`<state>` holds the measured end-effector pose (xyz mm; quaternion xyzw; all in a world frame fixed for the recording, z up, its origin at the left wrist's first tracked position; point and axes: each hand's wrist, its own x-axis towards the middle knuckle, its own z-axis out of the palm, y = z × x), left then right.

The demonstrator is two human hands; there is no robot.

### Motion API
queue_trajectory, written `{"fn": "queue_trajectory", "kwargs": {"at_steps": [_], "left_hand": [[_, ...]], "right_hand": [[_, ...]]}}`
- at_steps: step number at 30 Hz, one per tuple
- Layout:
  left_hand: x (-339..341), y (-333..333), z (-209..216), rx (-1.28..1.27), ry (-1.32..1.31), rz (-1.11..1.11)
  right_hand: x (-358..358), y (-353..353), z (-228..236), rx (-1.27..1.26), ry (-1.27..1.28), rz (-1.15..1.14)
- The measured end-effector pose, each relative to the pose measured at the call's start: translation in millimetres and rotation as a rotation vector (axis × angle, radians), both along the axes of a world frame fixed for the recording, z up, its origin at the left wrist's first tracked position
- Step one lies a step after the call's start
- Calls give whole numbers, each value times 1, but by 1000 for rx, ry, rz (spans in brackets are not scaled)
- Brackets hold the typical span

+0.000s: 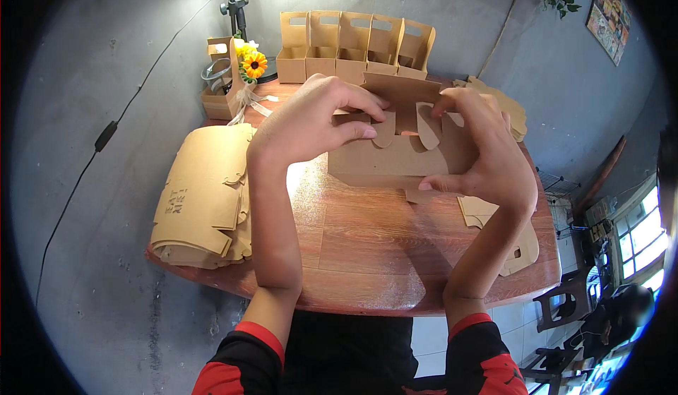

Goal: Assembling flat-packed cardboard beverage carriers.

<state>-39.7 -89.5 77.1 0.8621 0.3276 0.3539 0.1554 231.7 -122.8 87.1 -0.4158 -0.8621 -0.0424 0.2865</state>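
Note:
A partly folded brown cardboard carrier (385, 162) is held up above the middle of the table, its back panel standing and two rounded tabs sticking out at its centre. My left hand (307, 120) is closed at its left side, with fingers and thumb around the flap beside the left tab. On the right, my right hand (494, 151) grips the carrier, its thumb at the lower front edge and its fingers on the upper flap near the right tab (428, 128). A small flap hangs below the front edge.
Several finished cardboard carriers (323, 45) line the table's back. A stack of flat cardboard (201, 190) lies at left, with more flat pieces (519, 250) at right and back right (505, 105). A carrier with flowers (224, 88) stands back left on the wooden table (374, 247).

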Motion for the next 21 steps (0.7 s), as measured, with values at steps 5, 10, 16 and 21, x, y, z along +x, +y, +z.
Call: {"fn": "queue_trajectory", "kwargs": {"at_steps": [5, 10, 16, 21], "left_hand": [[3, 4, 1, -18, -10, -11], [0, 10, -5, -22, -72, -24], [10, 3, 1, 56, -66, 95], [12, 1, 1, 91, -45, 188]], "right_hand": [[5, 3, -4, 111, -44, 4], [3, 1, 3, -79, 18, -30], [0, 8, -3, 37, 135, 115], [2, 8, 2, 38, 11, 80]]}}
